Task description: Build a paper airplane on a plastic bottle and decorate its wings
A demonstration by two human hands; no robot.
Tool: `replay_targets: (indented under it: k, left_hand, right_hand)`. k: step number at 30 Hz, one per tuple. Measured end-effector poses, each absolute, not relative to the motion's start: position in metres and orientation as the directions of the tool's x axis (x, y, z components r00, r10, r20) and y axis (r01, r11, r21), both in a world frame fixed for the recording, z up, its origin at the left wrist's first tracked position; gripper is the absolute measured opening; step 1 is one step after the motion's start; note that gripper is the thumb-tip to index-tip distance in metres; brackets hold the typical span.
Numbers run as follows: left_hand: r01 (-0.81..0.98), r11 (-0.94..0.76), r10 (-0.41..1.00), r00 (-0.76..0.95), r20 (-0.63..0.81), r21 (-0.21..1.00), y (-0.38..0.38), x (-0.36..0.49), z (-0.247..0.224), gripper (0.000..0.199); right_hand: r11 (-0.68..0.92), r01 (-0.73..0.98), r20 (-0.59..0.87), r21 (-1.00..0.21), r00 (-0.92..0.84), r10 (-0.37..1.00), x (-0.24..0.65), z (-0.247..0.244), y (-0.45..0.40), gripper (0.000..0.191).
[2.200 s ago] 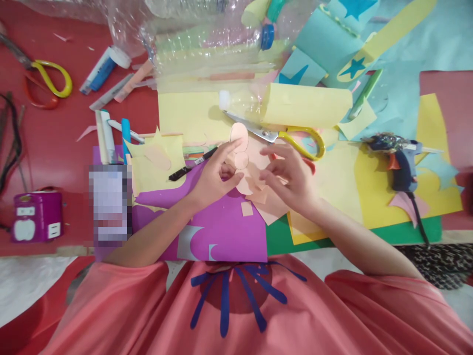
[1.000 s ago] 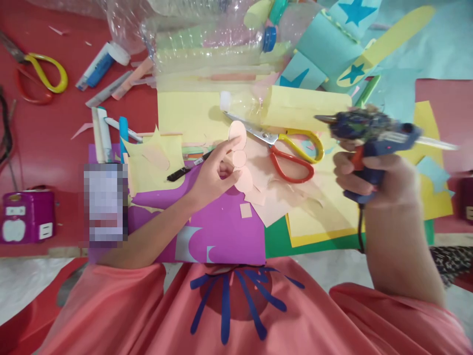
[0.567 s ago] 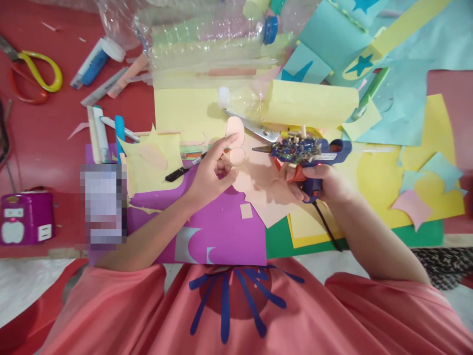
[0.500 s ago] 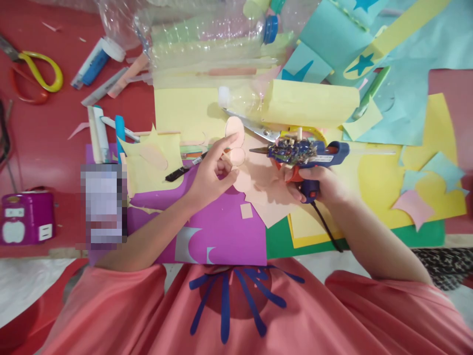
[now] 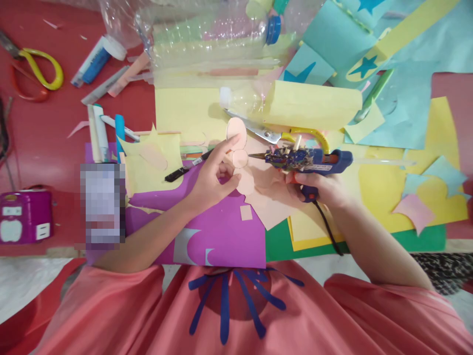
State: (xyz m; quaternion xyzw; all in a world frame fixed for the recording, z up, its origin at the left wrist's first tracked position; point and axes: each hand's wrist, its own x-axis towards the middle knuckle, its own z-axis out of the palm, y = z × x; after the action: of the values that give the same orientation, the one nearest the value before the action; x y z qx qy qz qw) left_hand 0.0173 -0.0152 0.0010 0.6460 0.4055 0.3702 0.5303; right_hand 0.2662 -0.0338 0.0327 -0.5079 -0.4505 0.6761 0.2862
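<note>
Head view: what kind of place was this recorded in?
Probably a craft workspace, at home or in a classroom; the picture can't settle which. It shows a glue gun in the right hand, scissors among cut coloured paper, and marker pens.

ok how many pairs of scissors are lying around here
2. One pair of scissors lies on the red surface at the far left; the other pair is near the middle, partly hidden by the glue gun. More could be under the paper.
</note>
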Motion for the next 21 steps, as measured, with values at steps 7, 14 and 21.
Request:
replay_targets:
  k: [7,14,21]
  left_hand:
    - [0.128,-0.093,0.916,0.4,0.035,0.987,-0.015,0.018,0.003,0.062]
    - [0.144,-0.065,0.92,0.393,0.003,0.987,-0.016,0.021,0.006,0.065]
    - [0.139,-0.092,0.918,0.395,0.03,0.986,-0.016,0.021,0.006,0.064]
  right_hand:
    - [-0.455,0.121,-0.47,-0.882,-0.247,0.847,0.258,0.04,-0.034,0.03]
    - [-0.413,0.211,-0.457,-0.886,-0.243,0.856,0.256,0.037,-0.033,0.044]
    - [-0.412,0.271,-0.471,-0.87,-0.209,0.857,0.255,0.038,-0.034,0.054]
